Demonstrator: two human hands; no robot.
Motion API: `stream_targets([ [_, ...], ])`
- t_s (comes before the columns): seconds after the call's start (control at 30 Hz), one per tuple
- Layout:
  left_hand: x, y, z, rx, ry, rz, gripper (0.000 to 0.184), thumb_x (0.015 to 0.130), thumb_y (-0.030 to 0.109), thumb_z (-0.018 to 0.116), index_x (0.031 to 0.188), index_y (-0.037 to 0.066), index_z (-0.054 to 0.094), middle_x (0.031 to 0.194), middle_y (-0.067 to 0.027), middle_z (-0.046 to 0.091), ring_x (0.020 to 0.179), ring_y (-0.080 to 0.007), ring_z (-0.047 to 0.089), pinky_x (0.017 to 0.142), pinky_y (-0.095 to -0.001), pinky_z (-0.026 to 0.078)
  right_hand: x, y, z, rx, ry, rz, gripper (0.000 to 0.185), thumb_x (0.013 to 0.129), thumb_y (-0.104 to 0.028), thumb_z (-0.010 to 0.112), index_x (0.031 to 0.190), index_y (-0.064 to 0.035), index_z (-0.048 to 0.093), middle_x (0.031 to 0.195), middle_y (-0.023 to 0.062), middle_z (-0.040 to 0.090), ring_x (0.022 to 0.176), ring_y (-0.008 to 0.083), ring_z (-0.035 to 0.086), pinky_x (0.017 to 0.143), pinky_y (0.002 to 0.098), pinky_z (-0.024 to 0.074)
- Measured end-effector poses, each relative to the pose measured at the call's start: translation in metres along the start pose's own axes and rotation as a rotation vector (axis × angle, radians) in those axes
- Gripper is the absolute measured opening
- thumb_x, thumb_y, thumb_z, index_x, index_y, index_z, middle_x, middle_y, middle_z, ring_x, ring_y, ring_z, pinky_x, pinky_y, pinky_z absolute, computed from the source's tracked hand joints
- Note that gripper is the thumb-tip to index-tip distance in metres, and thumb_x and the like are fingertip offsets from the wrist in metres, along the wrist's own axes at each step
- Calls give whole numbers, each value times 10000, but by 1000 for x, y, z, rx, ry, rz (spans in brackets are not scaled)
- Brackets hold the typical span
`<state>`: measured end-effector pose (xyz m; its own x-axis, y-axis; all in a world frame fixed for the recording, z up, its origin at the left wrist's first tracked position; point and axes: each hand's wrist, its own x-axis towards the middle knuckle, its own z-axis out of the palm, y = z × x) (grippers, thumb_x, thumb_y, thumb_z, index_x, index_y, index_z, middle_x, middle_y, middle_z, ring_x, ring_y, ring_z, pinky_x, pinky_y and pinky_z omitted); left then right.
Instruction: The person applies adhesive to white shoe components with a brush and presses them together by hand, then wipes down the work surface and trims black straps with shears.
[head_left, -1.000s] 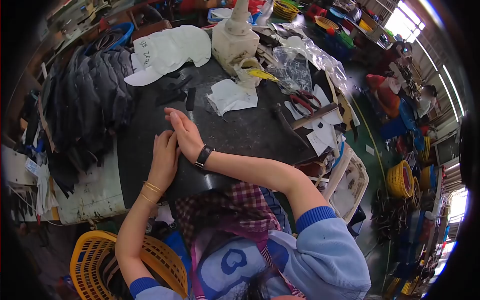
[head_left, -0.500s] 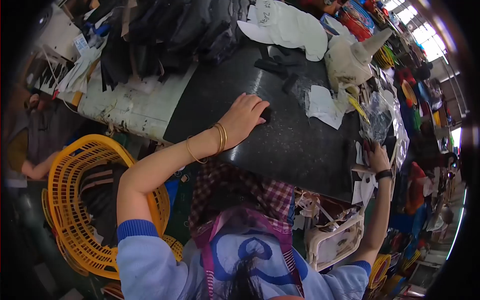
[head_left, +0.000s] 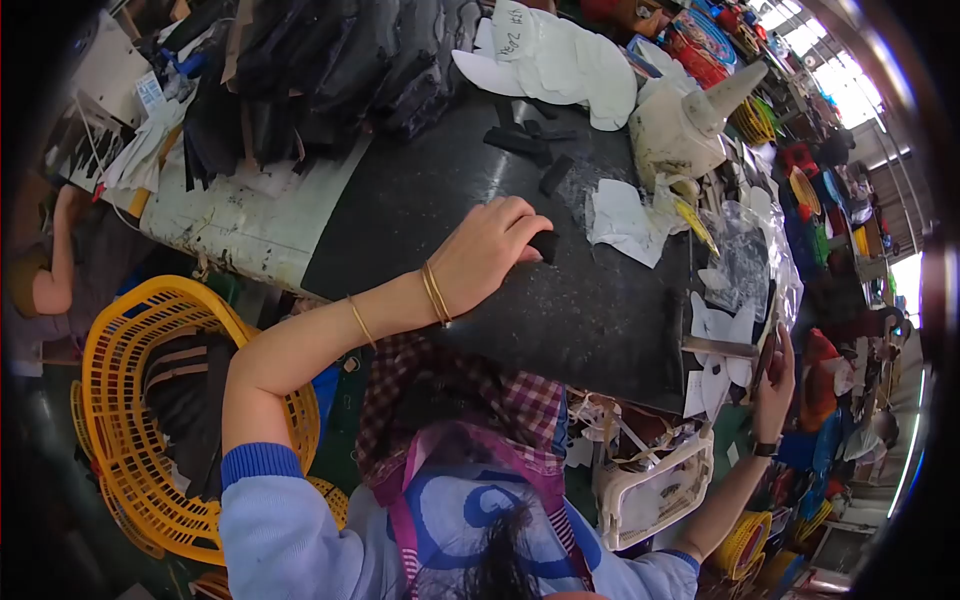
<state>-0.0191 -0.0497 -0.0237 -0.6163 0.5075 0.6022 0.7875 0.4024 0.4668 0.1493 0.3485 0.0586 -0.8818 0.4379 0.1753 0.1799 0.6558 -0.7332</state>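
My left hand (head_left: 490, 255) rests on the black work board (head_left: 590, 325), fingers closed round a small black piece (head_left: 545, 246) that pokes out by the thumb. At the board's right edge my right hand (head_left: 774, 390) is closed on a dark, narrow item, mostly hidden by the fingers. Beside it lie white cut pieces (head_left: 716, 325) and a flat bar (head_left: 720, 347). Black strips (head_left: 518, 141) and a torn white sheet (head_left: 624, 222) lie further back on the board.
Dark layered material (head_left: 340, 70) is piled at the back left. White patterns (head_left: 565, 65) and a white spouted bottle (head_left: 680, 125) stand behind the board. A yellow basket (head_left: 100, 400) holds dark pieces at left. Another person's arm (head_left: 58, 265) shows at far left.
My right hand has moved back toward me and outward along the board's right edge, uncovering the flat bar. My left hand stays on the board; more of the black piece shows. The view has shifted slightly.
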Motion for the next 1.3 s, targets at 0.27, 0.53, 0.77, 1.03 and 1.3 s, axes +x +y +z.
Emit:
stream_targets([
  [0.27,42,107,-8,-607,34,38,368,823,73,605,1167,33,481,943,-145,517,851,-312,541,736,-367,445,-124,-66,92,370,-127,-116,669,747,-527,645,1129,-9,461,789,17,512,677,97,489,600,227,394],
  [0.53,31,147,-19,-810,-31,-19,463,824,34,600,1222,45,363,921,-141,533,853,-282,550,781,-342,440,-132,-82,97,230,-183,-298,858,672,-597,686,1202,27,429,953,133,503,852,264,533,756,328,432],
  [0.77,29,158,-22,-789,-81,-30,482,802,5,611,1216,40,366,919,-141,540,850,-281,557,771,-350,445,-128,-88,96,168,-163,-420,823,665,-575,698,1192,11,459,922,132,517,802,271,539,711,327,437],
  [1.03,29,156,-13,-749,-103,-21,499,815,66,627,1233,31,359,923,-146,546,850,-284,566,759,-354,452,-135,-85,94,136,-139,-332,710,682,-519,716,1133,-3,530,800,112,530,686,252,540,637,309,443],
  [1.3,36,144,-22,-498,-271,151,392,887,273,557,1136,-14,465,910,-194,605,848,-363,598,731,-397,474,-137,-83,93,157,-85,-357,675,698,-503,709,1123,-6,543,775,110,533,664,244,540,621,305,444],
])
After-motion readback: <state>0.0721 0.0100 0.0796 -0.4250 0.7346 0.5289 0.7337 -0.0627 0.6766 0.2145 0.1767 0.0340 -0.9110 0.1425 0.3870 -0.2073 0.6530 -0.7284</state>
